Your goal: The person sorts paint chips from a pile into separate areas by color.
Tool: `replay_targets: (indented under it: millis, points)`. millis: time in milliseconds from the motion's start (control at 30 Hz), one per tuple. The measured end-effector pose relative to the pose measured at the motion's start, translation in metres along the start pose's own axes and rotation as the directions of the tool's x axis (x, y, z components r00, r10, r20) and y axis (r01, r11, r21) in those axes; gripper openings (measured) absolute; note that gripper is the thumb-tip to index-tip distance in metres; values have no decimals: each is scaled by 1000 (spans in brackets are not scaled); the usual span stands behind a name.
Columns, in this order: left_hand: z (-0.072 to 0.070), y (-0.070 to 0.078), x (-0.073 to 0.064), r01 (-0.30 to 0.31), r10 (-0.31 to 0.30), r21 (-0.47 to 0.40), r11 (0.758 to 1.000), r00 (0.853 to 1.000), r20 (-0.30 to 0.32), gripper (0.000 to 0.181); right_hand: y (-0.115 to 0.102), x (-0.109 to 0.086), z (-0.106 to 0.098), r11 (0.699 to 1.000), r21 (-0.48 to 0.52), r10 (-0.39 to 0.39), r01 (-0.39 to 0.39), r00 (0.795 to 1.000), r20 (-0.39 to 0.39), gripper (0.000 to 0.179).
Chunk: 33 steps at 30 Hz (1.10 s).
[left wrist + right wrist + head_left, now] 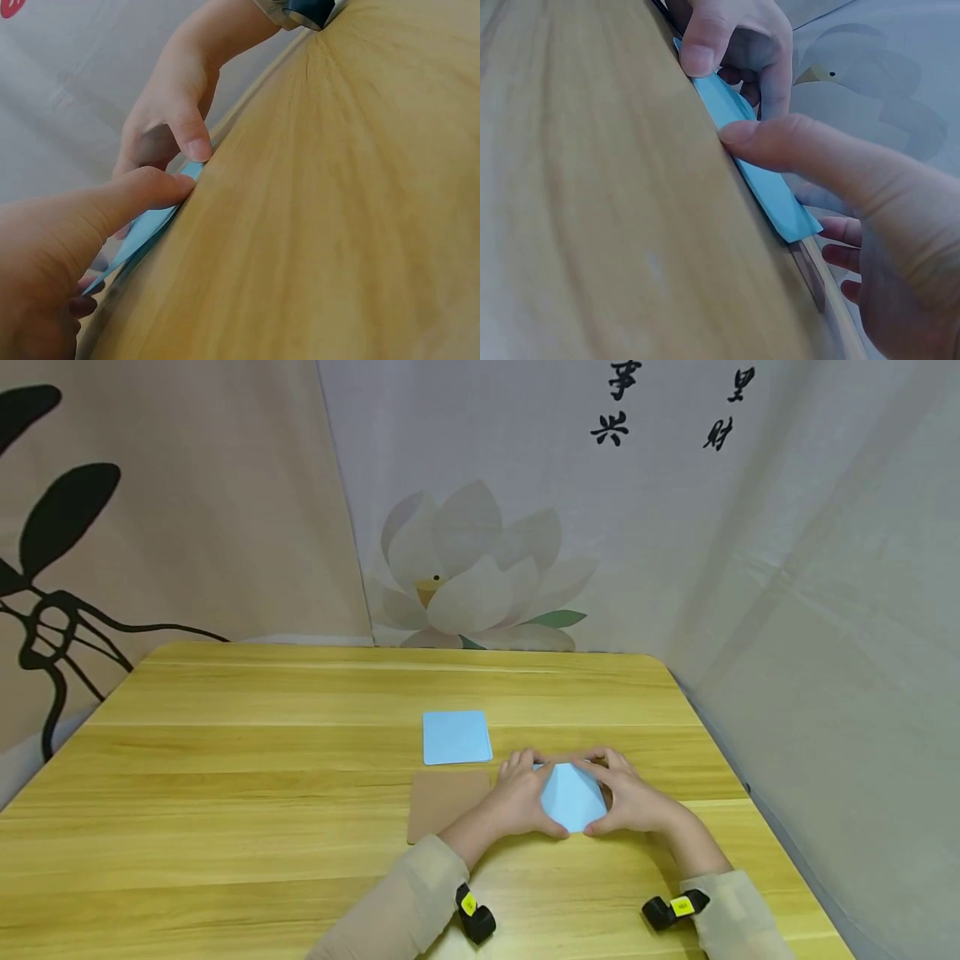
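Note:
A folded piece of light blue paper (573, 797) lies low over the table between both hands, its upper face marked by slanting creases. My left hand (522, 797) holds its left side, thumb at the near edge and fingers toward the far edge. On the opposite side my right hand (632, 797) grips it the same way. The two thumbs sit close together at the near edge. In the left wrist view the folded paper (146, 225) looks thin and layered, fingers reaching around its far side. The right thumb (742, 133) presses its near edge in the right wrist view.
A light blue square (457, 737) lies flat on the wooden table (225, 793), left of and beyond the hands. Nearer lies a brown square (446, 802), partly covered by the left hand and forearm. Behind the table hangs a printed curtain (480, 443).

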<state>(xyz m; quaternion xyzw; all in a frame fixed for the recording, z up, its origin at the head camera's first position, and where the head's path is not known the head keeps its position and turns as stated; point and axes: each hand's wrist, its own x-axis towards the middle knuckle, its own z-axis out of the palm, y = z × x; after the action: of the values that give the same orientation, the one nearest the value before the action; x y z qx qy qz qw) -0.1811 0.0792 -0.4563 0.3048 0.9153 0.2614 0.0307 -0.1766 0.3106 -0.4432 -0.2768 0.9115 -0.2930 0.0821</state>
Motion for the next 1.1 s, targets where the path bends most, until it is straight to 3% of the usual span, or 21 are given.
replay_targets:
  millis: [667, 933, 1100]
  points:
    - [-12, -9, -3, 47, -41, -132, 990, 998, 49, 101, -8, 1, 5, 999, 52, 10, -13, 999, 52, 104]
    - [-13, -11, -7, -34, 34, -11, 999, 998, 58, 109, -8, 1, 5, 993, 102, 50, -54, 998, 43, 103]
    - [-14, -9, -8, -49, 48, 16, 999, 997, 57, 113, -8, 1, 5, 992, 111, 62, -66, 997, 36, 104]
